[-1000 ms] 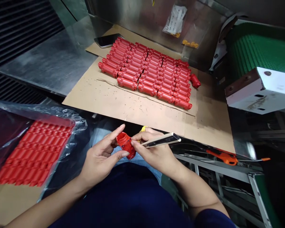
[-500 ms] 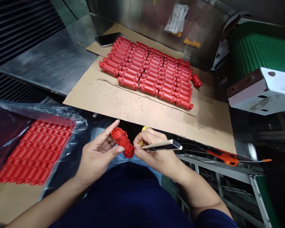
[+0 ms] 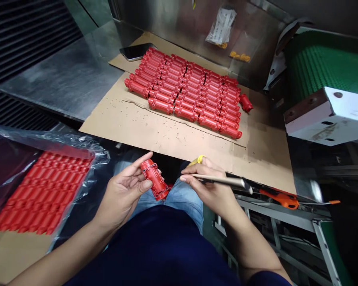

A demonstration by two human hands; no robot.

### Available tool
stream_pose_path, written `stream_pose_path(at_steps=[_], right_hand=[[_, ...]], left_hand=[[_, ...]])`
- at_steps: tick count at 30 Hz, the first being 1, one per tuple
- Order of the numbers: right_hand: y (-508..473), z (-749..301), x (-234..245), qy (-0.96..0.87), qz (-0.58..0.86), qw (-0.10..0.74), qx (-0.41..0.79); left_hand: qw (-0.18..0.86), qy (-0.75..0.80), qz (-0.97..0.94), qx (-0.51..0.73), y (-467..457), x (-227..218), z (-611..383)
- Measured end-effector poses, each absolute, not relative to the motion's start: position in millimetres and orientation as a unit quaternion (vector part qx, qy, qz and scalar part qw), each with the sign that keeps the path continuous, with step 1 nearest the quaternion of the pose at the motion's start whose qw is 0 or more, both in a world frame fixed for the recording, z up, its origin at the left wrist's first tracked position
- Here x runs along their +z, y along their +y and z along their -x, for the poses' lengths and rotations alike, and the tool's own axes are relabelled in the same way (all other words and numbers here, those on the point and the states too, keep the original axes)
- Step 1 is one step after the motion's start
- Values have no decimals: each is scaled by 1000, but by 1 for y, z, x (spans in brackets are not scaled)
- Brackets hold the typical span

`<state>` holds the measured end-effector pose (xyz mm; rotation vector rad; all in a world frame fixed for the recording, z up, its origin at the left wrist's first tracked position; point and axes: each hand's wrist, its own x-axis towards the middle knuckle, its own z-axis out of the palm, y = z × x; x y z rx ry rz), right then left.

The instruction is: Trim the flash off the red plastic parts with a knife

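Observation:
My left hand point(image 3: 123, 194) is closed round a red plastic cylinder part point(image 3: 155, 178), thumb on its near side and index finger by its upper end. The part has ribs and raised edges along its side and sits tilted over my lap. To its right, apart from it, my right hand point(image 3: 207, 180) pinches a slim tool point(image 3: 223, 179) with a pale, wood-like shaft and a dark end; its working tip is hidden or too small to make out. Something yellow point(image 3: 198, 159), like a finger cover, shows at that hand's fingers.
Rows of similar red parts point(image 3: 187, 89) lie on cardboard point(image 3: 116, 115), with a phone point(image 3: 137, 51) behind. One short red piece point(image 3: 246, 103) lies to their right. More red parts point(image 3: 44, 190) fill a plastic-lined box at left. An orange-handled tool point(image 3: 282, 198) and a white metal bracket point(image 3: 343, 115) are right.
My right hand has drawn away to the right from the red part with the slim tool. The part has turned in my left hand, showing a different side.

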<state>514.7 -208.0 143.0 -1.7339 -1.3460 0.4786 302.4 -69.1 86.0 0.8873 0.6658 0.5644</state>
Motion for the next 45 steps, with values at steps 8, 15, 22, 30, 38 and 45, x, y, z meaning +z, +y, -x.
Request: stream_pose_path(at_steps=[8,15,22,30,38,45], right_hand=[[-199,-486,132,-503,588,587,238],[-199,-487,131,-512,617,554,223],[-197,-486,130,-522,600,566,218],[-198,-485,130,-521,597,566,228],[-201,-481,127,-524,597,570,213],[-207,-480,127,-517,600,568,226]], left_hand=[[793,298,-454,275,-70,83,-301],[794,283,-466,269,-71,84,-299],[797,281,-463,268,-73,85,-297],[789,276,-471,281,-72,81,-296],[781,276,-472,300,-74,77,-296],[764,304,-458,338,-72,82,-296]])
